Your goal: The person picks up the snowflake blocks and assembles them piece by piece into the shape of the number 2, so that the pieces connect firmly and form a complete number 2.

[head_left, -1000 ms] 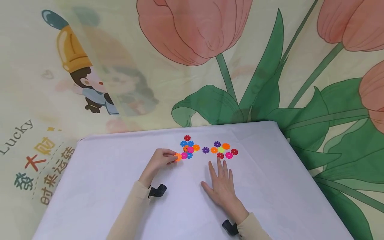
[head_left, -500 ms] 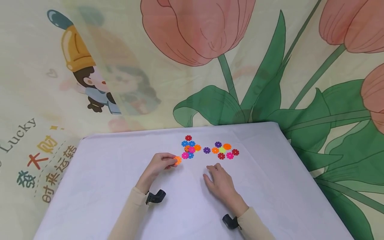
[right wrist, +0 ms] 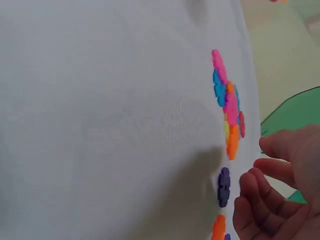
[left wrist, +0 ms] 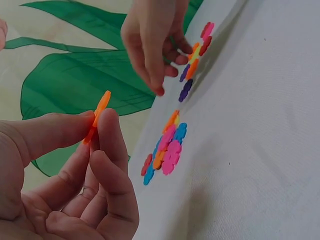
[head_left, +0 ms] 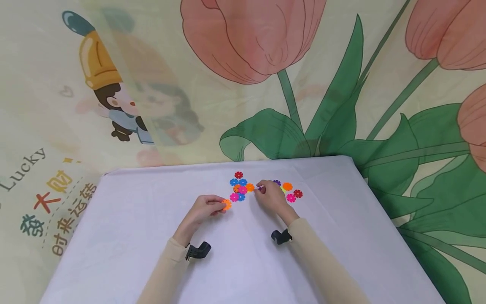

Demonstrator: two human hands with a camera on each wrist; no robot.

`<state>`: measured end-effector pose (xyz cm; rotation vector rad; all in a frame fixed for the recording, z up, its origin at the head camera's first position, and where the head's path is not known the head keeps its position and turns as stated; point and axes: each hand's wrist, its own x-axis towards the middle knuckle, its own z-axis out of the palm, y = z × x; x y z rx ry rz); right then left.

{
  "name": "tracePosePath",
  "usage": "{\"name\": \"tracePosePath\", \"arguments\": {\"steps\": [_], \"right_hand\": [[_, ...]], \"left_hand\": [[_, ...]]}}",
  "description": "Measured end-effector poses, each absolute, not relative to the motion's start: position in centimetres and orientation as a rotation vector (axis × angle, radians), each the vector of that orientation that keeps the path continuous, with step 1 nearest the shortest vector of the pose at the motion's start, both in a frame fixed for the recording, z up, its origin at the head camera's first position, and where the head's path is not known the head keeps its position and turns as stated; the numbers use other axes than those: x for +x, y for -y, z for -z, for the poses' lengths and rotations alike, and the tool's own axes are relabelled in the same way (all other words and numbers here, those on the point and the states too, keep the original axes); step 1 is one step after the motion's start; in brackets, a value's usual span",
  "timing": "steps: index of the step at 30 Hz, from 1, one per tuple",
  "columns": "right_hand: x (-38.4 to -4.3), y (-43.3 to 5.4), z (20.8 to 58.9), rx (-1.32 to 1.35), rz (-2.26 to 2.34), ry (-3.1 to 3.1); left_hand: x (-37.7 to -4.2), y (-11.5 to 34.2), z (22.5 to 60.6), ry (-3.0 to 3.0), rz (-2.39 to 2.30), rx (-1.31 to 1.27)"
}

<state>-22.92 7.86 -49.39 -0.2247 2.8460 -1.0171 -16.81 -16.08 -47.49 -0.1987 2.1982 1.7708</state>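
Over white cloth (head_left: 235, 257), left fingers (left wrist: 114, 137) pinch an orange disc (left wrist: 103, 106); loosely curved right fingers (right wrist: 270, 200) partly hide discs (head_left: 287, 186).

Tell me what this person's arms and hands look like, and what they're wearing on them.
The left sleeve and right sleeve are long, plain and pale beige, reaching about to the wrists. A small, black, bent camera sits at the left wrist, another at the right. The left hand and right hand wear no gloves.
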Motion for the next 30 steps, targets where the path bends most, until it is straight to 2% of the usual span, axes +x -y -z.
{"name": "tracePosePath", "arguments": {"steps": [7, 14, 18, 22, 26, 30], "right_hand": [[-25.4, -6.4, 49.2, -0.224, 0.926, -2.834], [-25.6, -5.7, 49.6, -0.172, 0.855, -2.810], [-25.4, -5.5, 49.7, -0.245, 0.858, -2.802], [-24.8, -5.8, 49.2, -0.355, 1.103, -2.715], [-23.0, -6.6, 48.3, -0.469, 1.447, -2.514], [-21.0, -7.2, 47.8, -0.598, 1.604, -2.330]], "left_hand": [[-16.7, 15.8, 47.5, -2.203, -1.769, -0.210], [-16.4, 15.4, 47.7, -2.200, -1.762, -0.190], [-16.4, 15.3, 47.9, -2.199, -1.759, -0.192], [-16.6, 15.2, 48.0, -2.203, -1.770, -0.215], [-16.7, 14.9, 47.9, -2.198, -1.778, -0.222], [-16.8, 14.8, 47.7, -2.182, -1.788, -0.211]]}}
